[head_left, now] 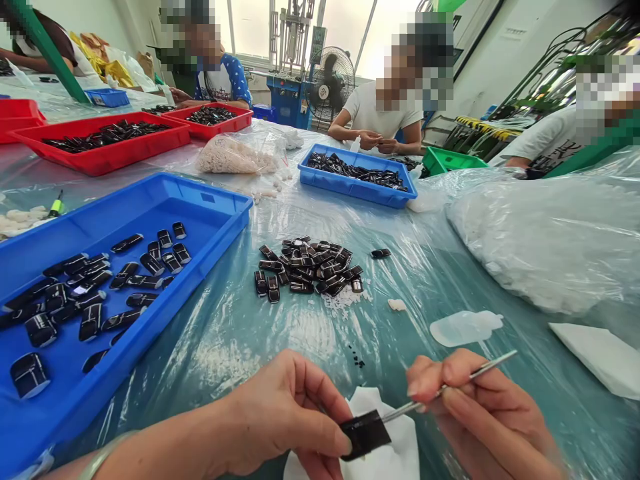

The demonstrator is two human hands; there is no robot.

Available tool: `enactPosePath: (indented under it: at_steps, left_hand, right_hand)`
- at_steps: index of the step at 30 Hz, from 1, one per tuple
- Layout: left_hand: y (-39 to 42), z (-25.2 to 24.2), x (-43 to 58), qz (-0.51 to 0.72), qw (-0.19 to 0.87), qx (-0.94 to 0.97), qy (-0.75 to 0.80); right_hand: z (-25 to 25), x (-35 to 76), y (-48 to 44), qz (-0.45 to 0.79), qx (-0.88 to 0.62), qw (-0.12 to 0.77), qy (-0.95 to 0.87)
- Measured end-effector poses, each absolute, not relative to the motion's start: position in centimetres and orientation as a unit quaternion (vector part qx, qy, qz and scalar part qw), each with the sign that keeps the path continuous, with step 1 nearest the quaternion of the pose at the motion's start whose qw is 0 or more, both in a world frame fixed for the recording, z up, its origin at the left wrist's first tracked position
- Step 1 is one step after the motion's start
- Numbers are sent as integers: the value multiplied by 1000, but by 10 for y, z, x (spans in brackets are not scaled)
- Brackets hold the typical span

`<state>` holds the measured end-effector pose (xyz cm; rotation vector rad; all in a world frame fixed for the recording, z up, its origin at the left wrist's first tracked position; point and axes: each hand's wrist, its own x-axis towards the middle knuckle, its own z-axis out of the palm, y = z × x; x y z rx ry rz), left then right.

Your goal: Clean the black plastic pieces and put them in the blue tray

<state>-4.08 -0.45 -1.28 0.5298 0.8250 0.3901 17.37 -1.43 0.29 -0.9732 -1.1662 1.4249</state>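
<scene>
My left hand pinches a small glossy black piece between thumb and fingers, low in the middle of the head view. My right hand grips a thin silver metal tool like a pen. The tool's left end meets the upper right edge of the black piece; whether it goes inside I cannot tell. Beneath lies a crumpled white cloth or tissue. Just beyond my hands are several tiny black bits. A pile of similar black pieces with light lines sits farther up the table.
A large blue tray with black pieces stands left. A translucent squeeze bottle lies right, near a big clear plastic bag. Farther back are a smaller blue tray, red trays and several people seated around the plastic-covered table.
</scene>
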Motion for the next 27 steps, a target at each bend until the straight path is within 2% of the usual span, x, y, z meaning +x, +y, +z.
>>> enactPosePath:
  at_steps: [8, 27]
  left_hand:
    - [-5, -13, -39, 189, 865, 248, 394]
    - [-6, -15, -38, 198, 867, 241, 388]
  right_hand:
    - [3, 159, -18, 610, -432, 521, -411]
    - [4, 158, -17, 623, -428, 512, -408]
